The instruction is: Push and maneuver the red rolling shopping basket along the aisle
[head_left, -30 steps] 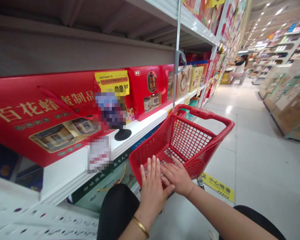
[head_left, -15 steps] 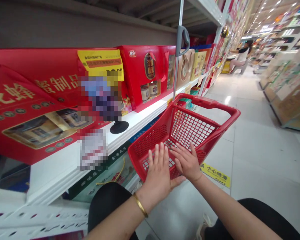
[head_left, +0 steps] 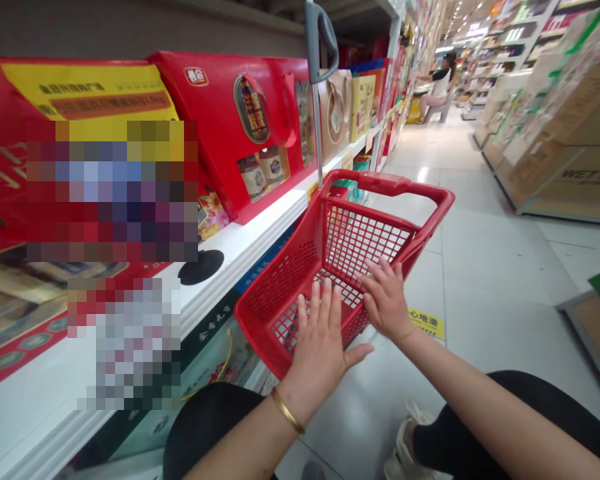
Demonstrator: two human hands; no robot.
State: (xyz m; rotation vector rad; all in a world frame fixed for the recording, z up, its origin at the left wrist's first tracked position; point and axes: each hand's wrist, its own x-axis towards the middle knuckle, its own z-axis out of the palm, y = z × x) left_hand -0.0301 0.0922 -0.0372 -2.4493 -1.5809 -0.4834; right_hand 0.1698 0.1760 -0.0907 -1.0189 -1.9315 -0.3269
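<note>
My left hand (head_left: 323, 340), with a gold bangle (head_left: 287, 410) at the wrist, is held palm down, fingers stretched and thumb out to the side. It hangs in front of a red shopping basket (head_left: 275, 267) and holds nothing. Right of it, my right hand (head_left: 387, 300) is open too, its fingers spread by the basket's right side; whether it touches the basket I cannot tell. The inside of the basket shows its grid floor and walls. A grey pull handle (head_left: 321, 43) on a metal rod rises behind it.
On my left, a white shelf (head_left: 265, 230) bears red gift boxes (head_left: 245, 120) and a black round base (head_left: 201, 267), partly blurred out. Cartons (head_left: 575, 147) line the aisle's right. A yellow floor sticker (head_left: 427, 323) lies beyond the basket. A seated person (head_left: 437, 90) is farther off.
The view has turned right and shifted closer to the shelf, so shelf and basket sit farther left. My hands have moved slightly apart, both staying open.
</note>
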